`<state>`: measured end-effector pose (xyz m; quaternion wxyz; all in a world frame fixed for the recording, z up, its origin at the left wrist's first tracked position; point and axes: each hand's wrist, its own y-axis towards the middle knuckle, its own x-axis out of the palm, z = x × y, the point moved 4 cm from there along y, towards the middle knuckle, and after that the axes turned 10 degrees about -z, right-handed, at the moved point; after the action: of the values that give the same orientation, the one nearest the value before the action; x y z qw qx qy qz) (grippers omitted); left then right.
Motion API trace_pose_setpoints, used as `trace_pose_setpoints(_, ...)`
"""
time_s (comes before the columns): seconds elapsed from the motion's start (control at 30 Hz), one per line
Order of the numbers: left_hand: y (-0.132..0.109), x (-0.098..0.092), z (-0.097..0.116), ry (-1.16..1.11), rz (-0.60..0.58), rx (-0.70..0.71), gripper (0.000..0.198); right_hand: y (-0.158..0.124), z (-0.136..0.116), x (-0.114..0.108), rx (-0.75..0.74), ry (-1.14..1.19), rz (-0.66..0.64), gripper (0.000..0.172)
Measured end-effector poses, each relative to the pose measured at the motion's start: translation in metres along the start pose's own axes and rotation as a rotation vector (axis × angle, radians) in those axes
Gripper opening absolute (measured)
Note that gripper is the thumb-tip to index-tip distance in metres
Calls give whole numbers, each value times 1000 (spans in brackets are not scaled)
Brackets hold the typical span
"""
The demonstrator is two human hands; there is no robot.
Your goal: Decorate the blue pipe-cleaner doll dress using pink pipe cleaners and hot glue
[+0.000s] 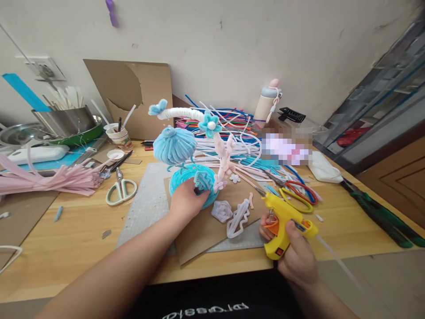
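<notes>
In my right hand (300, 254) is a yellow hot glue gun (280, 226), its nozzle pointing up and left and a clear glue stick (337, 261) out of its back. My left hand (187, 197) is closed on a teal zigzag pipe-cleaner piece (203, 180), at the front of a round blue pipe-cleaner base (177, 181). Above that base rise a blue shell shape (175, 145), a white arch (182, 114) with a blue flower (211, 125), and a pink branching piece (226, 155). Some left fingers are hidden.
A grey-white rose (222, 211) and a looped white piece (238, 220) lie on cardboard (199, 239) over a cutting mat (142, 195). White-handled scissors (121, 190) lie left, yellow-handled ones (297, 201) right. Pipe cleaners (229, 148) spread behind; dark green-handled pliers (378, 217) lie far right.
</notes>
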<state>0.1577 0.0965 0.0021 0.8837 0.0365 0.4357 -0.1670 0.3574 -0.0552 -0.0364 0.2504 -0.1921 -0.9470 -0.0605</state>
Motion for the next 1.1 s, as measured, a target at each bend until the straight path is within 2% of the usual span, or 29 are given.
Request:
trace_pose_setpoints(0.33,7,-1,0,107,-24,29,22,1,2,-1,6,-58,-44,31)
trace_pose_setpoints(0.53,9,-1,-3,136,-42,36,25,-1,1,-1,22,-110,2,31)
trace_pose_setpoints(0.83,8,1,-5,115,-36,27,25,-3,10,-13,113,-90,131,28)
trace_pose_setpoints(1.1,6,2,-5,109,-15,41,21,-2,11,-17,144,-117,144,26)
